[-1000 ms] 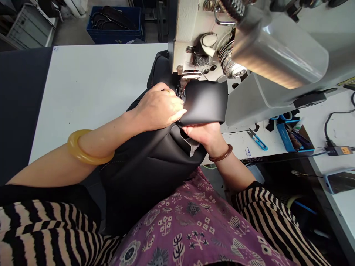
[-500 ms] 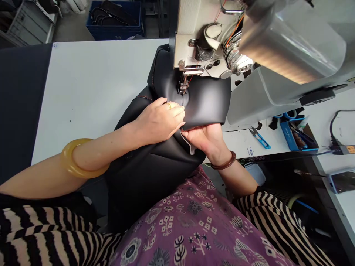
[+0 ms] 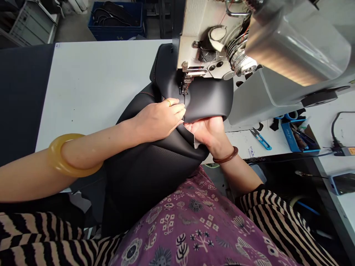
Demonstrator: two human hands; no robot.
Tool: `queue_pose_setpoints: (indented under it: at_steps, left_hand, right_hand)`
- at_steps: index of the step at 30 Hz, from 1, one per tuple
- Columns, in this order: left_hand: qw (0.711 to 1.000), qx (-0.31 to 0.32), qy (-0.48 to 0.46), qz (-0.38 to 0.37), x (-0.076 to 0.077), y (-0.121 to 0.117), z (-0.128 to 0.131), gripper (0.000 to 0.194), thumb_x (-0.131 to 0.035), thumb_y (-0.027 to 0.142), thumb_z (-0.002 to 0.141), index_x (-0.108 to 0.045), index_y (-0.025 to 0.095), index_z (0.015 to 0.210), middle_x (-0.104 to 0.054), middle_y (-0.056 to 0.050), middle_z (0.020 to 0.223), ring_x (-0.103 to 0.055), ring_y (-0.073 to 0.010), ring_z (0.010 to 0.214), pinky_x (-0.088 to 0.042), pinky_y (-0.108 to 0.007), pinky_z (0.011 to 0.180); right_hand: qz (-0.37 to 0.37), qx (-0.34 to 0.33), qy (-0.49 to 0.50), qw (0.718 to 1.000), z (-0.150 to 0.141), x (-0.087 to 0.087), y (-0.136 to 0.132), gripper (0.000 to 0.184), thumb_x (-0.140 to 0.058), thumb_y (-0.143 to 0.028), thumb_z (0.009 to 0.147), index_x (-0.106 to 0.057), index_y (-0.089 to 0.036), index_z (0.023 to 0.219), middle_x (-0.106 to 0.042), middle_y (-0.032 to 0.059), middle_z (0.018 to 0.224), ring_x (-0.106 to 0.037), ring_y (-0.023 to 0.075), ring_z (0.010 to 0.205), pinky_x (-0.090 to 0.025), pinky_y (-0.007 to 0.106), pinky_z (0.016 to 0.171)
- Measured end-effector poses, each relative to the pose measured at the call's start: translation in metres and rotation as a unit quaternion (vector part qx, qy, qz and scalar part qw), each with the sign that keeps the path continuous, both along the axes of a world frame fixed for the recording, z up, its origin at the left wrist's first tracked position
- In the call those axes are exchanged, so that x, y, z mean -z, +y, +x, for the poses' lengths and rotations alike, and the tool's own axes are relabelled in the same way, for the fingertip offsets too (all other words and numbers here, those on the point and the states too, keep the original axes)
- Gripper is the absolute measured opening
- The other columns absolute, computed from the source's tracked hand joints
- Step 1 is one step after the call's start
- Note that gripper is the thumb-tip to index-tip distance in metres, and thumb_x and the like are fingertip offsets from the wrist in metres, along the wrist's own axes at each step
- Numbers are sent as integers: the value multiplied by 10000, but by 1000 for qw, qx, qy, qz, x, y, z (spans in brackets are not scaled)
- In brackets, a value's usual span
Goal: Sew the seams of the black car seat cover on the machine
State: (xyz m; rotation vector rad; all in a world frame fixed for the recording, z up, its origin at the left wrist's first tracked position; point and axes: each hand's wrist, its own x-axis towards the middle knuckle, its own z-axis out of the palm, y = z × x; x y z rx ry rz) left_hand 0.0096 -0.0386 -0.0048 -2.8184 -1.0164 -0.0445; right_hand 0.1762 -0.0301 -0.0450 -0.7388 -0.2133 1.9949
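Note:
A black leather-like cover (image 3: 208,101) with a seam down its middle lies under the presser foot (image 3: 184,88) of the sewing machine (image 3: 190,42). My left hand (image 3: 159,120) rests on top of it, left of the seam, its fingers pressed together at the fabric just in front of the foot. From below, my right hand (image 3: 208,133) grips the near edge of the same piece, with some fingertips hidden beneath it. A grey-backed flap pokes out between my hands. The rest of the cover drapes over the table edge onto my lap.
Blue thread snips (image 3: 260,139) and a blue box of small tools (image 3: 299,136) lie to the right, with a phone (image 3: 344,183) farther over. The white table (image 3: 91,81) extends left. Behind it stands a blue crate (image 3: 118,20) holding dark pieces.
The view has shifted slightly. The cover's seam has moved a little under the foot, and my left forearm reaches in at a flatter angle. Both hands keep their hold.

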Motion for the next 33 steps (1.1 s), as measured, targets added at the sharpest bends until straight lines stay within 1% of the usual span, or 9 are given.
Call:
queue_pose_setpoints:
  at_steps: [4, 9, 15, 18, 21, 23, 27, 30, 33]
  left_hand:
    - [1000, -5, 23, 17, 0, 0, 0, 367, -367, 213, 988, -683, 94, 1134, -686, -118, 1159, -603, -244, 1121, -513, -329, 914]
    - [999, -28, 16, -8, -3, 4, 2, 363, -377, 191, 978, -687, 78, 1127, -667, -155, 1180, -604, -269, 1121, -524, -369, 913]
    - [998, -60, -3, -35, -3, 6, 3, 372, -375, 204, 970, -660, 106, 1189, -639, -135, 1182, -598, -256, 1132, -542, -331, 872]
    - [996, -83, 3, -36, -3, 9, 3, 402, -352, 197, 962, -644, 106, 1224, -622, -137, 1186, -598, -255, 1134, -549, -317, 848]
    - [996, -80, -10, -30, -4, 12, 3, 417, -345, 211, 956, -638, 111, 1236, -617, -142, 1187, -599, -266, 1125, -553, -342, 848]
    - [997, -76, -13, -25, -4, 11, 3, 423, -342, 215, 953, -636, 104, 1237, -623, -155, 1168, -598, -283, 1121, -554, -370, 845]
    - [997, -72, 1, -13, -4, 5, 3, 437, -338, 210, 949, -629, 88, 1252, -632, -170, 1145, -588, -308, 1139, -547, -399, 857]
    - [998, -61, 7, -17, -3, 4, 3, 438, -335, 222, 950, -645, 80, 1226, -634, -171, 1139, -585, -312, 1147, -524, -424, 922]
    - [997, -65, -5, -32, -3, 9, 2, 450, -315, 244, 963, -648, 82, 1220, -634, -173, 1135, -581, -312, 1157, -498, -445, 970]
  right_hand:
    - [2, -26, -8, 1000, 3, -3, 4, 325, -281, -307, 935, -583, -217, 854, -692, 16, 803, -619, 157, 783, -576, 349, 743]
    - [14, -48, -13, 999, 3, -6, 11, 427, -166, -373, 916, -503, -217, 706, -675, 1, 810, -627, 127, 1000, -539, 368, 912]
    - [42, -64, -33, 996, 5, 2, 13, 454, -235, -453, 938, -585, -209, 784, -701, 33, 828, -620, 154, 1054, -520, 365, 936]
    - [50, -70, -34, 996, 6, 5, 17, 366, -364, -476, 924, -610, -215, 849, -715, 30, 866, -608, 177, 1087, -509, 386, 972]
    - [60, -67, -40, 995, 3, 5, 19, 236, -478, -417, 887, -620, -229, 889, -716, 18, 895, -613, 192, 1081, -506, 413, 1009]
    - [50, -48, -55, 996, 1, 5, 14, 146, -498, -295, 856, -626, -226, 844, -709, 12, 845, -634, 184, 1017, -503, 406, 1030]
    - [7, -24, -142, 990, 5, 4, -11, 152, -547, -75, 711, -649, -186, 699, -696, 5, 754, -650, 132, 842, -460, 331, 1101]
    - [56, -27, -173, 983, 14, 3, -24, 104, -645, -84, 655, -700, -163, 694, -724, 17, 835, -664, 130, 892, -429, 301, 1135]
    - [82, -44, -171, 981, 16, 4, -21, 78, -656, -117, 620, -705, -170, 648, -718, 25, 790, -675, 152, 908, -458, 300, 1110]
